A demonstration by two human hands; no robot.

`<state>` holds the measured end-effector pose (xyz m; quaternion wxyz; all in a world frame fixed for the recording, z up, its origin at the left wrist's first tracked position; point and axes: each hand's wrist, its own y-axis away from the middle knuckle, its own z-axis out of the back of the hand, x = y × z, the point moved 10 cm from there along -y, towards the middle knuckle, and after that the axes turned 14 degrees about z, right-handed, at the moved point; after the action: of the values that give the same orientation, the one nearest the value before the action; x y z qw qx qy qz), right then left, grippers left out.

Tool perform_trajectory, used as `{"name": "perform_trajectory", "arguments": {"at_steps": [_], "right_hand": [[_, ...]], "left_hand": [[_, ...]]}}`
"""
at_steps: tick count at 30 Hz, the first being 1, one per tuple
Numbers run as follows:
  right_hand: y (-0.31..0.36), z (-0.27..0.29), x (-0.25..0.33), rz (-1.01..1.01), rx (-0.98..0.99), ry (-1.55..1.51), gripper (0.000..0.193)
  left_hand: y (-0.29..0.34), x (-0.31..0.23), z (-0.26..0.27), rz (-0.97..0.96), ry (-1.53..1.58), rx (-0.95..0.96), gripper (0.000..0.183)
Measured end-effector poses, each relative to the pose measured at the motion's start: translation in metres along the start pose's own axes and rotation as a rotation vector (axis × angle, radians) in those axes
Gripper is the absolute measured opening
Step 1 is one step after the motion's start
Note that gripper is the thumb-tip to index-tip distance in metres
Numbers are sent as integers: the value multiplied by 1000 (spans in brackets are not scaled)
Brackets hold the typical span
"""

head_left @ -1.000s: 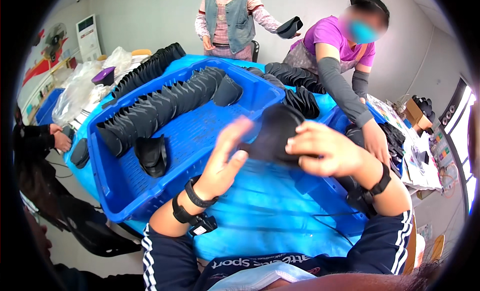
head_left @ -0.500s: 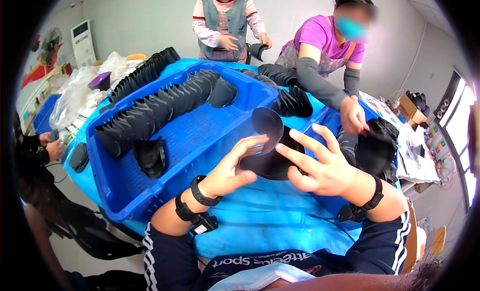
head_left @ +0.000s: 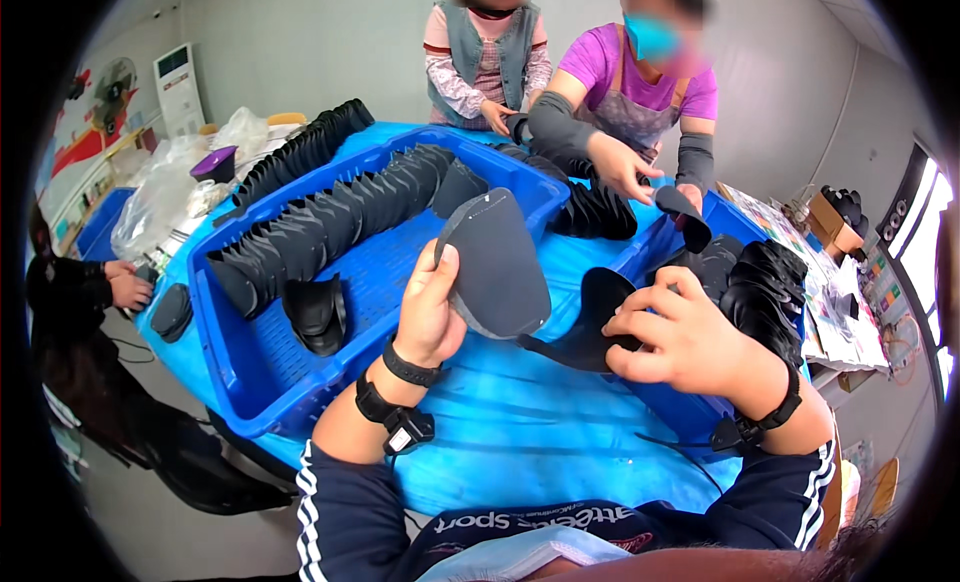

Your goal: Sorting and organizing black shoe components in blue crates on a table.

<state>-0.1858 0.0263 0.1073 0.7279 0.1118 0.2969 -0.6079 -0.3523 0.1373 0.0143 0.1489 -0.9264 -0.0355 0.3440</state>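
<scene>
My left hand (head_left: 432,317) is closed on the edge of a flat-faced, dark grey moulded pad (head_left: 502,272), thumb on its near face. It is tilted upright above the blue-covered table. My right hand (head_left: 678,332) has its fingers curled round a curved black moulded piece (head_left: 600,297). A narrow tip of that piece reaches the pad's lower edge; whether the two are joined I cannot tell. To the left, a blue crate (head_left: 410,257) holds a long nested row of dark pads (head_left: 325,227) and a separate moulded piece (head_left: 316,317).
A second blue crate (head_left: 660,402) with stacked black pieces (head_left: 765,292) sits under and beyond my right hand. Across the table, a person in purple (head_left: 640,82) holds a curved black piece (head_left: 683,218); another person (head_left: 485,57) stands alongside. More dark pads (head_left: 305,147) line the table's far left.
My hands have moved apart, and the pad in my left hand now stands turned up. The person in purple has lifted a black piece from the right crate.
</scene>
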Motion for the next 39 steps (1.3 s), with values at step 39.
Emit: {"name": "perform_trajectory", "arguments": {"at_steps": [39], "right_hand": [[83, -79, -155, -703, -815, -1554, 27]], "left_hand": [[-15, 87, 29, 303, -141, 101, 20]]}}
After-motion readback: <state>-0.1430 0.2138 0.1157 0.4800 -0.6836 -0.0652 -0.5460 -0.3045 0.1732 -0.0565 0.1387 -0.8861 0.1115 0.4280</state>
